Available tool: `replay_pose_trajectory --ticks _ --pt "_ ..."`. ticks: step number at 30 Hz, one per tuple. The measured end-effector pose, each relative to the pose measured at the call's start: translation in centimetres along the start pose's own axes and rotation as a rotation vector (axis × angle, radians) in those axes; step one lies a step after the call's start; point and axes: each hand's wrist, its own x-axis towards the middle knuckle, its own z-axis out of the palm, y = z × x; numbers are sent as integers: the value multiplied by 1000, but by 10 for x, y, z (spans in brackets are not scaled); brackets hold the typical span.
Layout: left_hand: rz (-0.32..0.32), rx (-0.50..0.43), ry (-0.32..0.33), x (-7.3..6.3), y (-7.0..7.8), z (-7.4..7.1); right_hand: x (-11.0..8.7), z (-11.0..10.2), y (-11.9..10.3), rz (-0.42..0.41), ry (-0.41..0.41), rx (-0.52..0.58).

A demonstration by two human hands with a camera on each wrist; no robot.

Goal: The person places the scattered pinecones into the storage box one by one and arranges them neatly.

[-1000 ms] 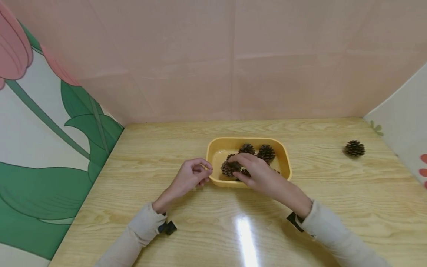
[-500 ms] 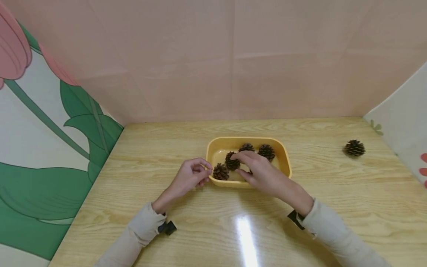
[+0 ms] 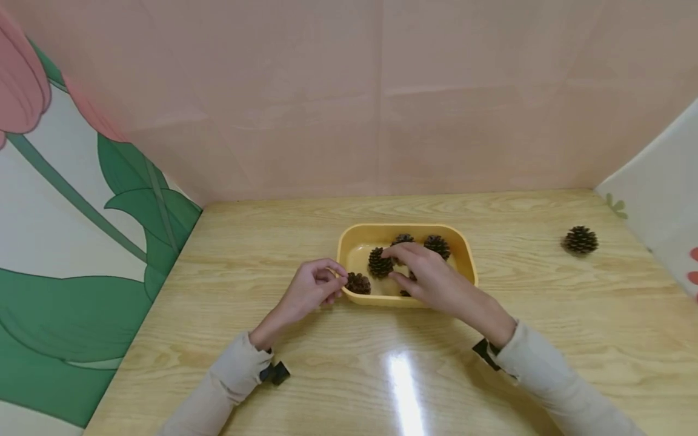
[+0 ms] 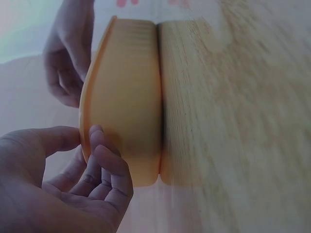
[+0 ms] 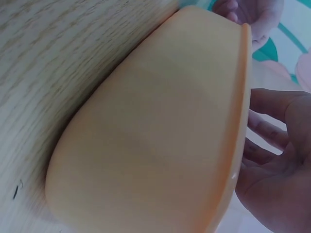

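A yellow plastic basin [image 3: 349,245] stands on the table and holds several brown pine cones. My left hand [image 3: 312,289] pinches its left rim; in the left wrist view the thumb meets the edge and the other fingers bend against the outer wall. My right hand [image 3: 433,280] hovers over the basin with thumb and fingers apart, holding nothing that I can see. Just left of its fingertips lies one pine cone [image 3: 378,263]. Another pine cone [image 3: 358,283] sits in the left front corner by my left hand. My right hand partly hides other cones.
A single pine cone [image 3: 580,241] lies on the wooden table [image 3: 262,236] at the far right. A pink wall [image 3: 283,139] rises behind the table, with patterned panels at left and right.
My right hand has let go of a pine cone and drawn slightly right. One cone has rolled into the basin's left front corner. My left hand stays on the rim.
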Motion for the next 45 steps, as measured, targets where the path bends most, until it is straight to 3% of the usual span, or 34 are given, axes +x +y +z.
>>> replay_pose_trajectory --ticks 5,12,15,22,32,39,45 --pt "-18 8 10 1 -3 0 2 2 3 -9 5 -10" --pt "-22 12 13 10 -25 -1 -3 -6 13 0 35 -52" --pt "-6 16 24 11 -28 -1 -7 -14 19 14 37 -79" --pt "-19 1 14 1 1 1 -17 -34 37 42 90 -127" --pt "-21 2 13 1 1 1 -34 -69 69 160 176 -157" --pt "0 -4 7 1 0 1 -47 -97 91 319 147 -154" --pt "4 0 3 1 1 1 -59 -113 109 382 150 -195"
